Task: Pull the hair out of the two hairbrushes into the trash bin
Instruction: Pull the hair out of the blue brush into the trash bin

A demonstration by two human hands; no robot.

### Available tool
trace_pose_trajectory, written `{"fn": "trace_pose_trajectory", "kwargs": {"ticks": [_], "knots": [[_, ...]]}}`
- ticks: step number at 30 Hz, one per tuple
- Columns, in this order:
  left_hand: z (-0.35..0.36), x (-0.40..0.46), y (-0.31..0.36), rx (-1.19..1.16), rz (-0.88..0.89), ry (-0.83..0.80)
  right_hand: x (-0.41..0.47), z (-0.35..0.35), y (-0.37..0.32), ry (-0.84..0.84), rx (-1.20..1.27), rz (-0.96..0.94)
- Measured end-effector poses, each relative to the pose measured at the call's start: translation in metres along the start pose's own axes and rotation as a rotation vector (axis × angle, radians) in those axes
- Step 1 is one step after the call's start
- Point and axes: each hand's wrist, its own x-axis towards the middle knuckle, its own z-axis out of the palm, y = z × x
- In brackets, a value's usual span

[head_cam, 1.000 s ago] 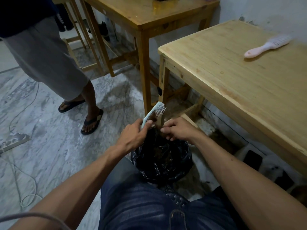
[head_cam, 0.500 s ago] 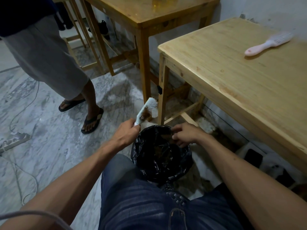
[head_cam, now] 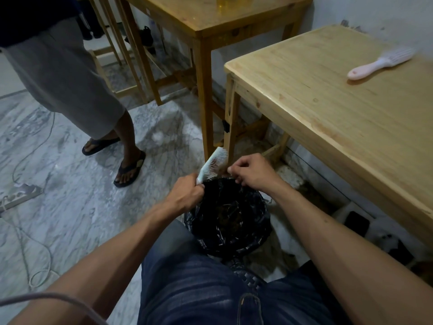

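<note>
Two wooden tables over a marble floor

The light wooden table (head_cam: 328,113) carries a pink hairbrush (head_cam: 380,63) near its far edge, bristle head pointing away toward the wall. Beyond that table stands a darker wooden table (head_cam: 210,17), with only a dark item at its far edge, too cut off to identify. Left of the light table, the grey-veined marble floor (head_cam: 70,184) bears a black-lined trash bin (head_cam: 228,216), a power strip (head_cam: 21,195) with trailing cords, and a bystander's sandalled feet (head_cam: 130,168).
</note>
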Motion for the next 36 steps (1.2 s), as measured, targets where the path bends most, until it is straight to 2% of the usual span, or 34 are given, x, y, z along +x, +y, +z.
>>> {"fn": "trace_pose_trajectory", "kwargs": {"ticks": [3, 6, 12, 15, 21, 24, 30, 36], "knots": [[-0.006, 0.002, -0.015, -0.003, -0.101, 0.053, 0.001, -0.013, 0.010, 0.009, 0.033, 0.061], [-0.009, 0.001, -0.021, 0.018, -0.108, 0.060, 0.001, -0.020, 0.017, -0.027, 0.036, 0.084], [-0.002, -0.002, -0.008, 0.008, 0.021, 0.062, -0.002, -0.009, 0.013, -0.178, -0.117, 0.156], [0.000, -0.003, -0.003, 0.056, 0.120, 0.039, -0.004, 0.000, 0.006, -0.204, -0.010, 0.131], [0.002, -0.006, 0.004, 0.226, 0.239, 0.068, -0.004, 0.007, -0.002, -0.161, 0.208, 0.112], [0.004, -0.007, 0.002, 0.249, 0.258, 0.087, -0.004, 0.008, -0.003, -0.125, 0.211, 0.094], [0.003, -0.006, -0.002, 0.255, 0.243, 0.116, -0.002, -0.008, 0.005, -0.025, 0.255, 0.078], [0.002, 0.000, -0.014, 0.241, 0.155, 0.161, -0.006, -0.022, 0.014, 0.026, 0.350, 0.110]]}}
